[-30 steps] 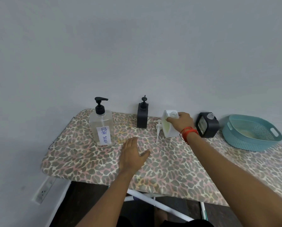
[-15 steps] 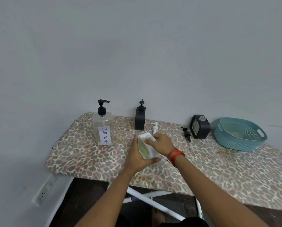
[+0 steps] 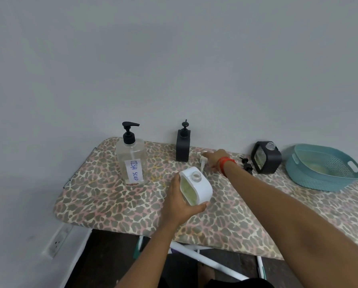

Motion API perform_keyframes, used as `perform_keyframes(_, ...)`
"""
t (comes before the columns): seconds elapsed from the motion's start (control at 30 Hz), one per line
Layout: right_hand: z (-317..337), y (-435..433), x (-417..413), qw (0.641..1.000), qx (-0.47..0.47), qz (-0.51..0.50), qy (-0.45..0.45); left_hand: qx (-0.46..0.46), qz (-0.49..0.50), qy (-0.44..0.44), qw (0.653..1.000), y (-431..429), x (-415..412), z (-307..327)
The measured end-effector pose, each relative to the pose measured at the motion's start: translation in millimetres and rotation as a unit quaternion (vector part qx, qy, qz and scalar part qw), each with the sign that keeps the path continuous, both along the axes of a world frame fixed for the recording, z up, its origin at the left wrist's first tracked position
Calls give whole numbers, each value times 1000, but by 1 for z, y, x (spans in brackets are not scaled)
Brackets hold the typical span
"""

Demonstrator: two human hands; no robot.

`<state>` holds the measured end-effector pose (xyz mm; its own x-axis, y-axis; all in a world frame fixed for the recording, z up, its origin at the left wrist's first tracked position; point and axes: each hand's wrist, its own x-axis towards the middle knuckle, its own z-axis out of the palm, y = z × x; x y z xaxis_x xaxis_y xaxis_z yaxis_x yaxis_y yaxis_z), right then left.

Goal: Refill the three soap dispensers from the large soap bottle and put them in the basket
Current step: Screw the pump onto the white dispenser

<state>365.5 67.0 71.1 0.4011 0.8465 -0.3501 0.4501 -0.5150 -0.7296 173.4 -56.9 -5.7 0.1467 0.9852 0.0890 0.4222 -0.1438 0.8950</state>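
Note:
My left hand (image 3: 180,201) grips the white soap dispenser (image 3: 199,187), which stands with its neck uncapped and a little yellowish soap showing in its side window. My right hand (image 3: 215,160) reaches past it to the white pump (image 3: 203,162) lying on the table; its fingers touch or close on the pump. The large clear bottle labelled DISH SOAP (image 3: 132,161) stands at the left with its black pump on. A tall black dispenser (image 3: 183,145) stands at the back. A second black dispenser (image 3: 266,157) stands uncapped at the right, its black pump (image 3: 246,165) lying beside it.
A teal basket (image 3: 311,179) sits at the far right of the table by the wall. The leopard-print table cover (image 3: 103,200) ends at a front edge close to my left hand. A wall socket (image 3: 57,243) is low on the left.
My right hand let go of the white dispenser and stretched back to the white pump. My left hand kept hold of the dispenser near the table's front.

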Motion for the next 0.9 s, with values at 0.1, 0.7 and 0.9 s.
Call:
perform_keyframes(0.1,-4,11,-10,1000,-23,19,-8,1,-4,-6,1000,3,-1,-4)
perform_keyframes(0.7,61,-58,-1,916,392,40,74,-33,-68,-65,995,15,-18,9)
perform_keyframes(0.9,79,-95,-7,894,419,108,113,-75,-87,-130,985,5,-29,26)
